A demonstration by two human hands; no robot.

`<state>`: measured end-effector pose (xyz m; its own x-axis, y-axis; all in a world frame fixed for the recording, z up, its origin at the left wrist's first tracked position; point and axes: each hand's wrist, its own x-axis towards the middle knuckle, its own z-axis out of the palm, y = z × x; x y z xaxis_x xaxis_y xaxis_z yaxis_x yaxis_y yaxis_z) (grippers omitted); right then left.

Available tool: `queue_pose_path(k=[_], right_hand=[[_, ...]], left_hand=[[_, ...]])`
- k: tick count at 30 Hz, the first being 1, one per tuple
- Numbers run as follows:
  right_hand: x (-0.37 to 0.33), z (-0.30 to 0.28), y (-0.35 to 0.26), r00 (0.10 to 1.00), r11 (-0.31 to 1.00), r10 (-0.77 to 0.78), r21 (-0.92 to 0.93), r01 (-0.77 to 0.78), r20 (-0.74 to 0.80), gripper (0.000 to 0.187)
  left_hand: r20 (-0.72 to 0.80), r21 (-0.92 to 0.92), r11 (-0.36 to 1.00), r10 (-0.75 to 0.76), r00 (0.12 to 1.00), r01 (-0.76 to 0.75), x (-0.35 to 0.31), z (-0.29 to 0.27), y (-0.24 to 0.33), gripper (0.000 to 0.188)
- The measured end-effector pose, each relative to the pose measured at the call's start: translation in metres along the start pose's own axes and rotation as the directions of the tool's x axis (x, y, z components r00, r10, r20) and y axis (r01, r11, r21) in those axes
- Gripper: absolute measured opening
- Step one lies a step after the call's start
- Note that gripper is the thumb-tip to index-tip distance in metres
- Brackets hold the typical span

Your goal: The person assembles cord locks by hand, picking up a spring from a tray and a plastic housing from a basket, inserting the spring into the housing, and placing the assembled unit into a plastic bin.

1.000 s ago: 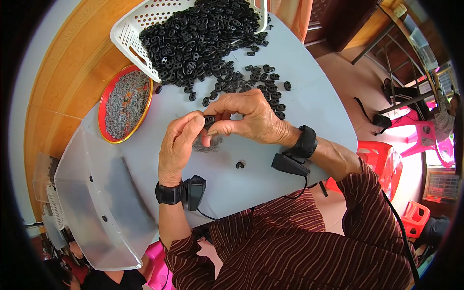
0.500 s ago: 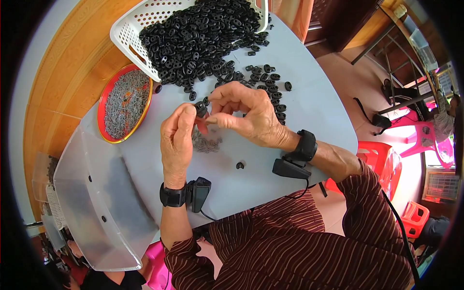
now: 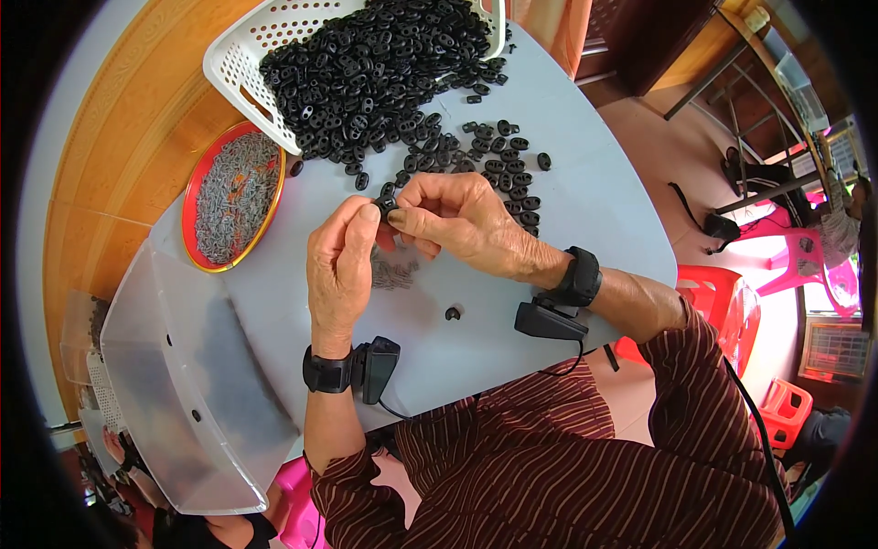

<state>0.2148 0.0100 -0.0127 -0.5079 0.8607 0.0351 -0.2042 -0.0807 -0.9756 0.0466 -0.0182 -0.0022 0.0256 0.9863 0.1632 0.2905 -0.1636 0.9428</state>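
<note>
Pinched between thumb and fingers of my left hand [image 3: 338,270] is a small black plastic piece [image 3: 385,207], much like the two-holed oval ones on the table. My right hand [image 3: 468,224] is closed too, thumb and forefinger pressing at the right side of that same piece; anything smaller between those fingertips is hidden. Below the hands lies a little pile of thin grey metal pieces [image 3: 393,274], partly covered by my fingers. Nearer to me, one lone black part [image 3: 453,313] rests on the table.
A white perforated basket [image 3: 229,69] at the far side spills a heap of black oval pieces [image 3: 375,82] onto the grey table [image 3: 604,183]. Left of it stands a red bowl [image 3: 189,206] of small grey metal pieces. A clear plastic cover [image 3: 183,366] lies along the left edge.
My right hand has come in toward the left, its thumb and forefinger closing from a spread position onto the black piece. The left hand has barely moved.
</note>
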Motion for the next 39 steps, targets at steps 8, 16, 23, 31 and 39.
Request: queue_pose_path(k=[8,16,23,31,39], right_hand=[[0.001,0.001,0.003,1.0,0.999,-0.001,0.043,0.002,-0.009,0.02],[0.0,-0.003,0.002,1.0,0.996,0.024,-0.088,-0.022,0.014,0.017],[-0.002,-0.001,0.001,0.998,0.993,0.062,-0.101,-0.064,-0.025,0.015],[-0.001,-0.003,0.007,0.998,0.996,0.059,-0.075,-0.057,0.021,0.016],[0.0,-0.002,0.008,0.998,0.996,0.059,-0.069,-0.059,0.003,0.016]], left_hand=[[-0.065,0.035,0.999,0.0,0.998,0.002,-0.001,0.004,0.004,0.031],[0.005,-0.011,0.998,-0.057,0.998,0.058,-0.001,0.0,0.003,0.028],[-0.078,-0.139,0.982,-0.136,0.988,0.124,-0.004,0.007,-0.004,0.03],[-0.097,-0.423,0.9,-0.155,0.983,0.101,-0.002,0.01,-0.006,0.028],[-0.114,-0.365,0.921,-0.187,0.976,0.134,-0.001,0.006,-0.013,0.024]])
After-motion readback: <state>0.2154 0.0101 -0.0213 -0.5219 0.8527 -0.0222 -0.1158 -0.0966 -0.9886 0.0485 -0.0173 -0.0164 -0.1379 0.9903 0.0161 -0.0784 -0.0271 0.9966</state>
